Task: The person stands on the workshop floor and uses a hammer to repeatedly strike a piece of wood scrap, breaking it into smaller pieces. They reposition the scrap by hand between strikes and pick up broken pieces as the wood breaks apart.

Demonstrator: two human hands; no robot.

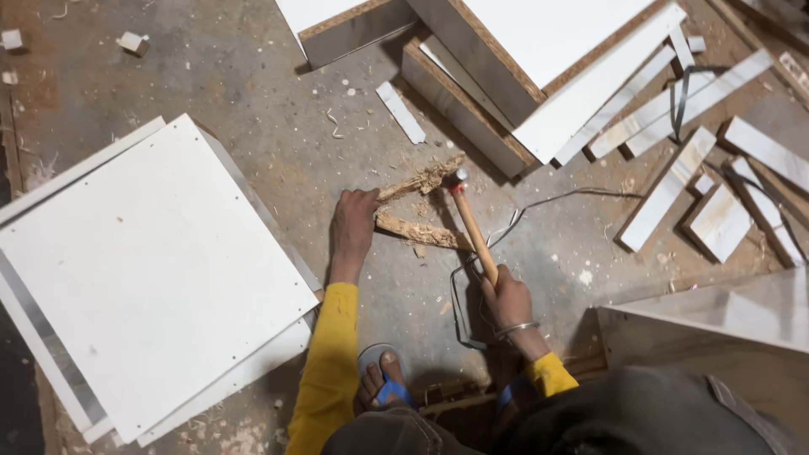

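Wood in hand: two splintered, pale-brown rough wooden pieces [421, 206] lie in a V at centre frame on the dusty grey concrete floor [253, 93]; their ends meet near the left hand.
Left hand [352, 221]: rests on the joined end of the splintered pieces, fingers curled down over it, pinning it to the floor.
Right hand [504, 297]: wrapped tight around the lower end of the hammer with a tan wooden handle and small metal head [472, 227]; a metal bangle sits on the wrist.
Hammer head: at the upper tip of the V, touching or just above the upper piece; contact cannot be told.
Progress, as judged: the wood is already badly frayed and split, yet both pieces are joined at one end, so the breaking-up looks partly done, with the join left.
Surroundings, head view: a stack of large white square laminated boards [152, 270] fills the left; thick white-faced particleboard panels [506, 76] lie at upper centre; narrow white offcut strips [674, 181] scatter at the right; a thin grey wire loop [472, 278] runs under the hammer handle.
Hidden or unclear: any nail in the wood is too small to see; the hammer's face is blurred; the person's dark clothing cuts off the lower frame; a foot in a blue sandal [383, 379] shows between the yellow sleeves.
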